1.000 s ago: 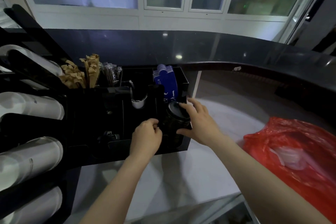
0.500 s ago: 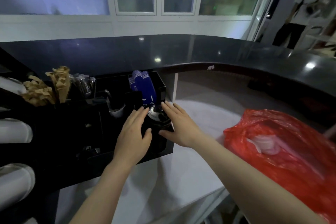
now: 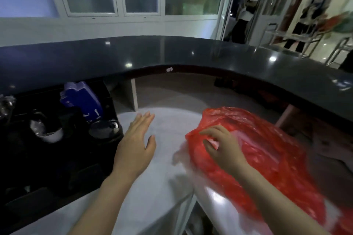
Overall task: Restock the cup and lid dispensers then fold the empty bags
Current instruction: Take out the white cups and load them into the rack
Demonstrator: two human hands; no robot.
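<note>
On the white counter (image 3: pixel 160 181) nearest the camera, two bare forearms reach forward from the bottom edge. The left hand (image 3: pixel 136 144) hovers flat over the white surface, fingers straight and together, thumb spread, holding nothing; it sits just beside the right wall of the black organizer (image 3: pixel 63 150), which fills the left side. The right hand (image 3: pixel 221 145) has its fingers curled on the crumpled near edge of the red plastic bag (image 3: pixel 263 154), pinching the film; whether it also catches the clear plastic (image 3: pixel 181 155) showing under that edge cannot be told. The bag sprawls over the counter's right part and runs past its front edge, blurred there. Between the two hands lies a bare strip of white counter. In the organizer's right front compartment sits a stack of black lids (image 3: pixel 105 128), and behind it a bundle of blue sleeves (image 3: pixel 82 99) stands upright. Beyond, a curved dark countertop (image 3: pixel 172 53) overhangs the workspace, and two people (image 3: pixel 246 7) stand far off at the right.
</note>
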